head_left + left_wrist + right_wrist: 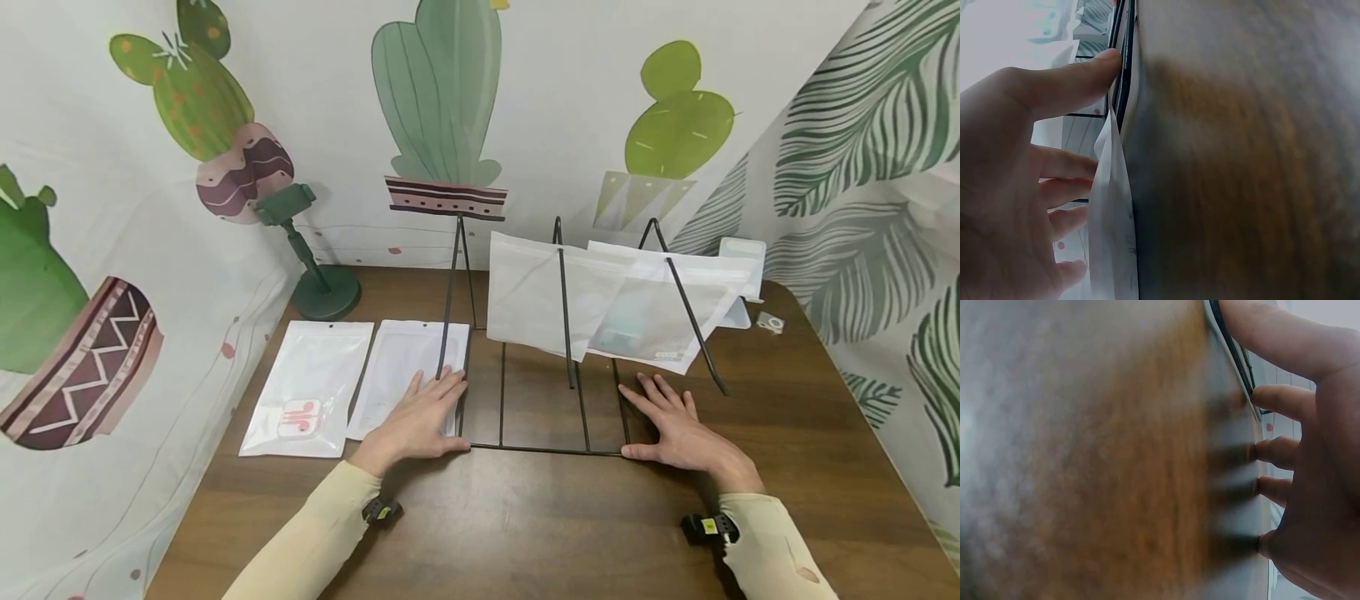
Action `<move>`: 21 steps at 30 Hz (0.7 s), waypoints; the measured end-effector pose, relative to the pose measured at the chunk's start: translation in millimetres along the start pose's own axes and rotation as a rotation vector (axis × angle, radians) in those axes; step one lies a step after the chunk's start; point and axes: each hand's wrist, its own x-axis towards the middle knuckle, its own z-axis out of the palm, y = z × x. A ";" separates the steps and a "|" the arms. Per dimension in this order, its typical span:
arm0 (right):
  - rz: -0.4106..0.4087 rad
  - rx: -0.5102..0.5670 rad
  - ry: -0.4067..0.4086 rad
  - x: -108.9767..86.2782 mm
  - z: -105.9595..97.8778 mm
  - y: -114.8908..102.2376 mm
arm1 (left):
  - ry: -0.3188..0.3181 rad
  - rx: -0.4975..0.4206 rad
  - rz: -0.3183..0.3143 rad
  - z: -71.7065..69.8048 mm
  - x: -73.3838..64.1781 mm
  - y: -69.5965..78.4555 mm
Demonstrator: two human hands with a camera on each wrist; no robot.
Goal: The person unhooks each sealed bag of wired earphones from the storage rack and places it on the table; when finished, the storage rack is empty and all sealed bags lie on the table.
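A black wire display rack (543, 451) stands on the table, with three prongs slanting forward. White zip pouches hang on its middle prong, one pouch (525, 292) plainly seen, and another pouch (645, 337) with a clear window hangs on the right prong. My left hand (416, 419) lies with spread fingers at the rack's left side, its thumb touching the front corner wire (1126, 69). Under that hand is part of a flat white pouch (397, 362). At the opposite front corner, my right hand (681, 435) has its fingers spread on the table and its thumb against the wire (1230, 339).
Farther left lies a white pouch (322, 358) holding a case with a pink earphone print. A green stand (327, 292) is at the back left. Behind the right prong are a pale package (742, 254) and a small packet (770, 322). A cactus-print cloth (555, 108) hangs behind.
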 end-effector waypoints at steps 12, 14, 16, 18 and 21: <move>-0.002 0.006 -0.001 -0.3 1.2 0.8 | -0.041 0.018 -0.028 0.7 2.5 2.7; -0.003 0.005 0.000 -0.1 0.9 0.4 | -0.042 0.018 -0.028 0.0 2.4 3.5; -0.004 0.004 0.002 0.0 0.4 -0.1 | -0.045 0.025 -0.030 -1.0 2.5 4.4; -0.003 0.003 0.003 0.1 0.0 -0.4 | -0.050 0.036 -0.032 -1.5 2.6 4.9; -0.001 0.000 0.001 0.3 -0.4 -0.7 | -0.057 0.040 -0.035 -2.1 2.6 5.5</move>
